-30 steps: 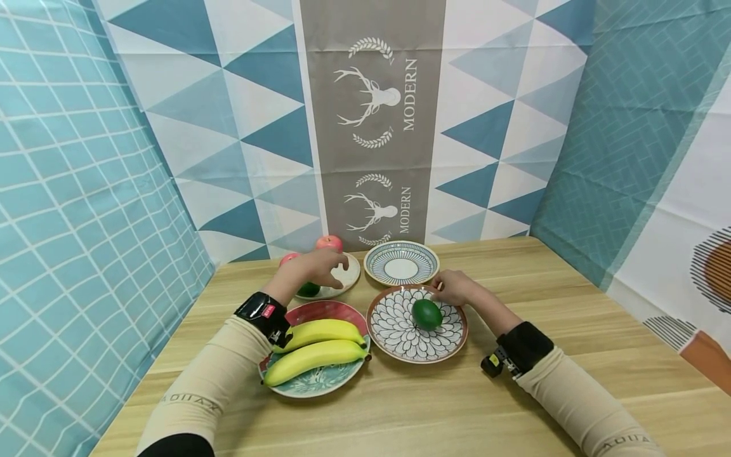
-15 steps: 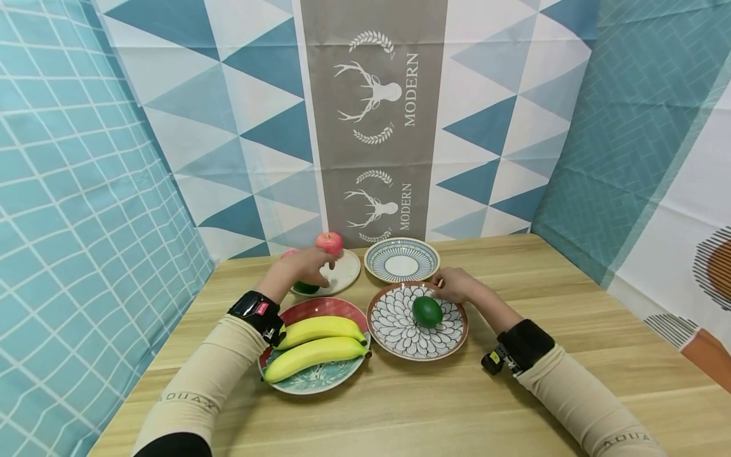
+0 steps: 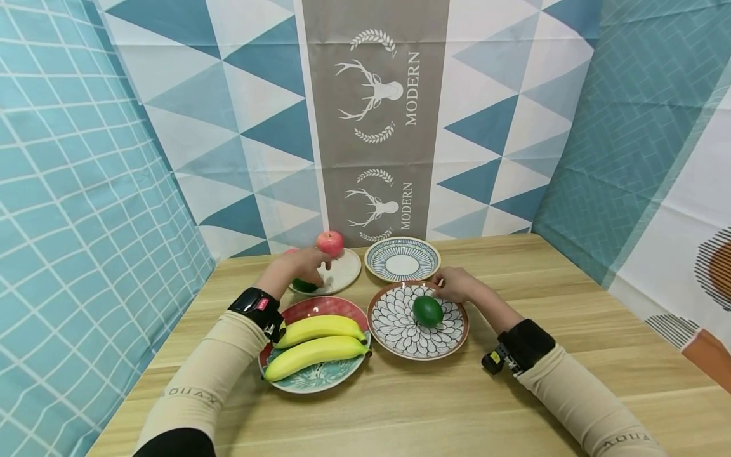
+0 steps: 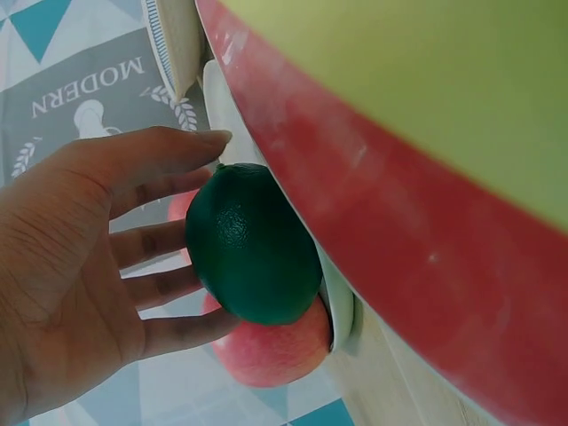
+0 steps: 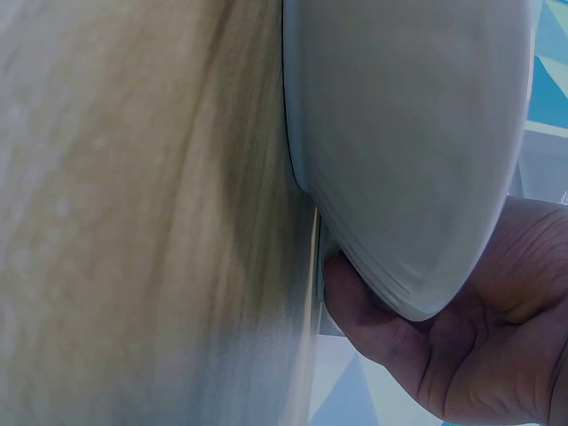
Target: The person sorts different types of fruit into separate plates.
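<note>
My left hand (image 3: 305,265) reaches over the white plate (image 3: 346,271) at the back left, beside a green lime (image 4: 253,244). In the left wrist view its fingers extend behind the lime and the thumb stands a little off it; whether the fingertips touch is unclear. Two red apples (image 3: 330,244) are by that plate, one mostly hidden by the hand. My right hand (image 3: 454,285) grips the far right rim of the brown-edged flower-patterned plate (image 3: 394,330), its fingers under the edge in the right wrist view. A second lime (image 3: 428,311) lies on this plate.
Two yellow bananas (image 3: 316,357) lie on a red and green plate (image 3: 320,384) in front of the left hand. A blue-striped plate (image 3: 402,260) stands at the back, behind the flower-patterned plate. Patterned cloth walls (image 3: 377,127) enclose the wooden table (image 3: 434,406).
My left hand has moved left and slightly down toward the lime on the white plate, uncovering more of that plate and the rear apple. The right hand keeps its grip on the flower-patterned plate.
</note>
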`<state>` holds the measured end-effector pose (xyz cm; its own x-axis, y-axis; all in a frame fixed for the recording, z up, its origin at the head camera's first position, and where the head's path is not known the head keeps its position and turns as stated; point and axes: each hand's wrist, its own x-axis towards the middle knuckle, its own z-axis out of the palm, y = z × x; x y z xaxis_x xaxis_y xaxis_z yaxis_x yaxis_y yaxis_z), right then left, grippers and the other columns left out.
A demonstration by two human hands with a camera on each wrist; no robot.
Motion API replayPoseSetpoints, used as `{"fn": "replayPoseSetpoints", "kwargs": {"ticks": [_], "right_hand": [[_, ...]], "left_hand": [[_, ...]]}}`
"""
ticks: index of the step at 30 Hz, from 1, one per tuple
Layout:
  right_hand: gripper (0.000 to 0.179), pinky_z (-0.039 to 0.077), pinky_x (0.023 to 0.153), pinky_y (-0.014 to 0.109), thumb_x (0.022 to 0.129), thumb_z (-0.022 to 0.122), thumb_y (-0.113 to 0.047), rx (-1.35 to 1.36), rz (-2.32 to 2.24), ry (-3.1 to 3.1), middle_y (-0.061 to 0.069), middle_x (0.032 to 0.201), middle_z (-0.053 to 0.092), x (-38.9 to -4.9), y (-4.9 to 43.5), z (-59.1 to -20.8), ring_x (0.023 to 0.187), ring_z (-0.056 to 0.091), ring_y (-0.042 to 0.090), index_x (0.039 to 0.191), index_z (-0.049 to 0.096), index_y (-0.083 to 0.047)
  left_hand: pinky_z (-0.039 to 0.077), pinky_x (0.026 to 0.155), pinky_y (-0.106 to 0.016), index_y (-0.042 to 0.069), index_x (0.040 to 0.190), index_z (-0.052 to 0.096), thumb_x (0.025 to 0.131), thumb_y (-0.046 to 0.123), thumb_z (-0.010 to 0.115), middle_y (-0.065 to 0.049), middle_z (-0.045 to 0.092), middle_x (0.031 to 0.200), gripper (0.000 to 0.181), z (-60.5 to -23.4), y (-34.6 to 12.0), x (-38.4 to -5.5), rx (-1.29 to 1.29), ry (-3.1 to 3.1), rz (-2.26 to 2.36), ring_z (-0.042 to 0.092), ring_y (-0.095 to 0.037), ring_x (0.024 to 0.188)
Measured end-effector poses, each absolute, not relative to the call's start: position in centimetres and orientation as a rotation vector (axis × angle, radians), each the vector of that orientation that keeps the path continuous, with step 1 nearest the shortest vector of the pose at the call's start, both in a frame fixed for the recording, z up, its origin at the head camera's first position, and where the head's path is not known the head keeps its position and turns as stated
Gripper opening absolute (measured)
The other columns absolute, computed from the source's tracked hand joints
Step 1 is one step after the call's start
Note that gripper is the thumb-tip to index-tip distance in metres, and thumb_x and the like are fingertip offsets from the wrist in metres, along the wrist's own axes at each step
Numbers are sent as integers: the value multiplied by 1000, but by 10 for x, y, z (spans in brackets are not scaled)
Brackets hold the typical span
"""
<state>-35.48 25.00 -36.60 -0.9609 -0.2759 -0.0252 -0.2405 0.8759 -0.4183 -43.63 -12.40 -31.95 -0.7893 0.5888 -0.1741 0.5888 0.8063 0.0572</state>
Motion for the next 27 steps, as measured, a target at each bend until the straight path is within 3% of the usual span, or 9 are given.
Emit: {"fn": "replayPoseSetpoints", "kwargs": {"ticks": [16, 27], "right_hand": [[11, 49, 64, 30, 89, 72, -16, -421, -652, 2960, 7, 88, 64, -355, 250, -365, 80, 58, 22, 93, 68, -8], [10, 50, 64, 30, 89, 72, -16, -418, -657, 2958, 7, 89, 64, -354, 250, -365, 79, 59, 22, 93, 68, -8]], "left_hand": [[49, 83, -38, 13, 117, 64, 79, 17, 76, -10, 59, 113, 40, -314, -121, -434, 776, 2750, -143, 53, -24, 99], [49, 75, -32, 11, 113, 66, 77, 11, 78, -5, 59, 101, 38, -316, -119, -433, 833, 2707, -229, 53, -21, 89]]}}
